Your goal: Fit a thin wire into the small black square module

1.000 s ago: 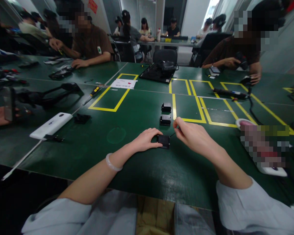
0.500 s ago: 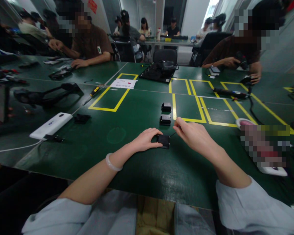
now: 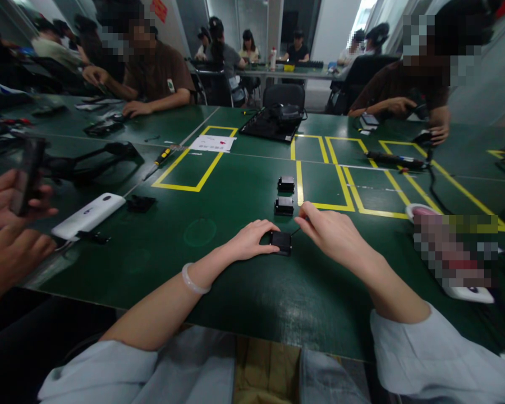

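My left hand (image 3: 256, 240) grips a small black box-shaped part (image 3: 281, 243) on the table, thumb on the near side and fingers on the far side. My right hand (image 3: 330, 230) is closed in a pinch just to the right of it. From that pinch a thin dark rod or wire (image 3: 295, 230) slants down to the part's right edge; its exact kind is too small to tell. Straight beyond stand two similar black box-shaped parts, a nearer one (image 3: 284, 206) and a farther one (image 3: 285, 184), one behind the other.
On the green table (image 3: 235, 297), a white power bank-like slab (image 3: 88, 216) and a yellow-black screwdriver (image 3: 163, 157) lie left. A pink-and-white case (image 3: 446, 252), partly blurred, lies right. At far left a co-worker's hands hold a dark phone (image 3: 27, 174). Other people sit opposite.
The co-worker's hands at far left have come further into view with the phone. My right hand has shifted very slightly left; my left hand and the black part stay put.
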`<state>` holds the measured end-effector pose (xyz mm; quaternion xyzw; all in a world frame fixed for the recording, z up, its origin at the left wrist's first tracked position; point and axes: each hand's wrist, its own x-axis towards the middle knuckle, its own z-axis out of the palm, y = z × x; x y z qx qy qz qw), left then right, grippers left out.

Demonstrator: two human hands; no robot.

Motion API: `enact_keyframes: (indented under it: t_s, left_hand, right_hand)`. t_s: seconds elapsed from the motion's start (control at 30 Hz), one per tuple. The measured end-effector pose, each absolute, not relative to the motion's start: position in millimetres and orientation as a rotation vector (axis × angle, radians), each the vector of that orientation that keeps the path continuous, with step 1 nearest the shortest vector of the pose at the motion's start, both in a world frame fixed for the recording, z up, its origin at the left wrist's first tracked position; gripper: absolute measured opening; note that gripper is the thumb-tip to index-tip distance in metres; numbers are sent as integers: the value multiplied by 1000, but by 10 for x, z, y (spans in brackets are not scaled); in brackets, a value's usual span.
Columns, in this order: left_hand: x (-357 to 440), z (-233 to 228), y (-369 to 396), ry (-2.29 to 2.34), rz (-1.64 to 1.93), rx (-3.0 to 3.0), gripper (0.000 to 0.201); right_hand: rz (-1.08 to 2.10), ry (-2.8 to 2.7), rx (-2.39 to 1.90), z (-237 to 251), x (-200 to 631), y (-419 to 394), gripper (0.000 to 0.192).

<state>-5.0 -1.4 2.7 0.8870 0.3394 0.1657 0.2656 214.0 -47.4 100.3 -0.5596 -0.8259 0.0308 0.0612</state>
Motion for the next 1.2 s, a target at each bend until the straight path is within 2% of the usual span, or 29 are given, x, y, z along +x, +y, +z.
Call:
enact_keyframes:
  t_s: [0.5, 0.73, 1.07, 1.2]
  left_hand:
    - [-51, 27, -8, 914, 465, 2399, 38]
    - [-58, 16, -11, 926, 446, 2391, 38]
    - [-57, 18, -5, 920, 456, 2384, 38]
    - [-65, 3, -1, 918, 465, 2391, 38]
  right_hand:
    - [184, -2539, -1544, 1027, 2192, -509, 11]
    - [127, -2514, -1707, 998, 2163, -476, 23]
    - [350, -2537, -1479, 974, 2292, -454, 9]
    - [348, -2543, -1485, 1022, 2273, -477, 7]
